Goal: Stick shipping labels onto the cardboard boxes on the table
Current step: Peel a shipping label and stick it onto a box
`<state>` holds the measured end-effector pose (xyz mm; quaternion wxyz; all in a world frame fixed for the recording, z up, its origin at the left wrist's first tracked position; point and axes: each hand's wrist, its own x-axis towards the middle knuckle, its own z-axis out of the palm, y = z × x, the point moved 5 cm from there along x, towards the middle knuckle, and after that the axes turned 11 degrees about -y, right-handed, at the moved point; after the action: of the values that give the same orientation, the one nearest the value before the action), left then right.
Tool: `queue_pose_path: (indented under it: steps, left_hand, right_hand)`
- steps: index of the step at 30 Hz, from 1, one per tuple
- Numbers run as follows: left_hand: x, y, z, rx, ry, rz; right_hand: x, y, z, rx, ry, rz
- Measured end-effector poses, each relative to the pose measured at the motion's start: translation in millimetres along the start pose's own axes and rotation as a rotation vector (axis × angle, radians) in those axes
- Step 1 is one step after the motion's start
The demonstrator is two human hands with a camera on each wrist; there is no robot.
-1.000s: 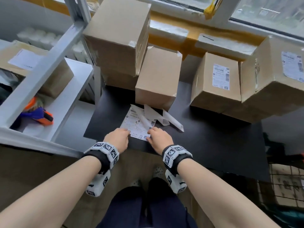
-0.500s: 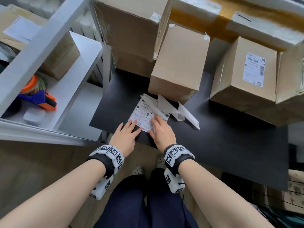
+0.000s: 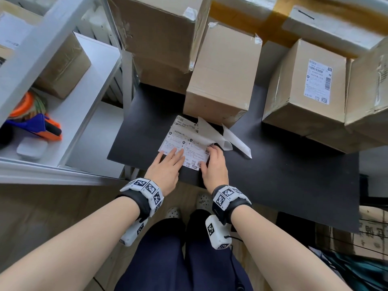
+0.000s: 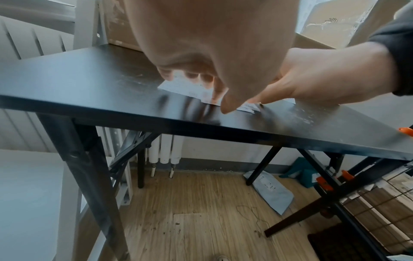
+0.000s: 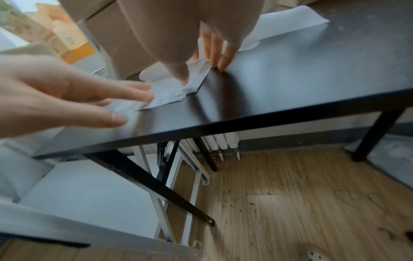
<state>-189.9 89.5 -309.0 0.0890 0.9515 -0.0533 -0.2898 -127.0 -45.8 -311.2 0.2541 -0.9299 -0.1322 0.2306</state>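
Floor: pale wood-look planks (image 4: 201, 203), scuffed and speckled with dark marks.
Table: black top (image 3: 283, 175) on black folding legs (image 4: 89, 176), standing against the wall.
Wall: light wall with a dark skirting strip (image 5: 290, 141) along the bottom.
Radiator: white pipes (image 4: 165, 150) behind the table, down near the floor.
Shelving: white metal rack (image 3: 73, 122) just beside the table's left end.
Window ledge: ochre band with pale blocks (image 3: 262, 24) above the table's far edge.
Light: soft daylight, glaring on the black top.
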Motion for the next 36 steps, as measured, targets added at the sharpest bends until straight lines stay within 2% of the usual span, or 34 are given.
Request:
queue_pose_path:
  steps: [7, 11, 14, 21, 25, 27, 34, 36]
  left_hand:
    - [3.4, 3.8, 4.7, -0.004, -0.078, -0.009]
    - [4.1, 3.5, 3.7, -0.005, -0.085, -0.010]
    - [3.3, 2.1, 2.0, -0.004, -0.061, -0.008]
    - [7.1, 3.2, 2.3, 0.009, -0.057, 0.020]
    - [9.7, 5.5, 2.2, 0.015, -0.063, -0.015]
    - [10.8, 4.5, 2.2, 0.043, -0.071, -0.048]
    - [16.0, 0.7, 0.8, 0.036, -0.087, -0.081]
    - [17.2, 2.3, 1.5, 0.030, -0.099, -0.074]
  right_hand:
    - [8.3, 13.6, -9.2, 0.482, 0.069, 0.246]
    - [13.4, 21.0, -7.2, 0.640, 0.073, 0.346]
    - [15.2, 22.3, -11.1, 0.518, 0.036, 0.313]
    - [5.8, 18.0, -13.1, 0.141, -0.087, 0.076]
    - [-0.9, 11.8, -9.2, -0.126, -0.248, -0.120]
    - [-6.7, 14.6, -3.2, -0.238, -0.297, -0.165]
    - [-29.0, 17.7, -0.2, -0.464, -0.257, -0.348]
    - [-30.5, 15.3, 1.1, -0.462, -0.304, -0.352]
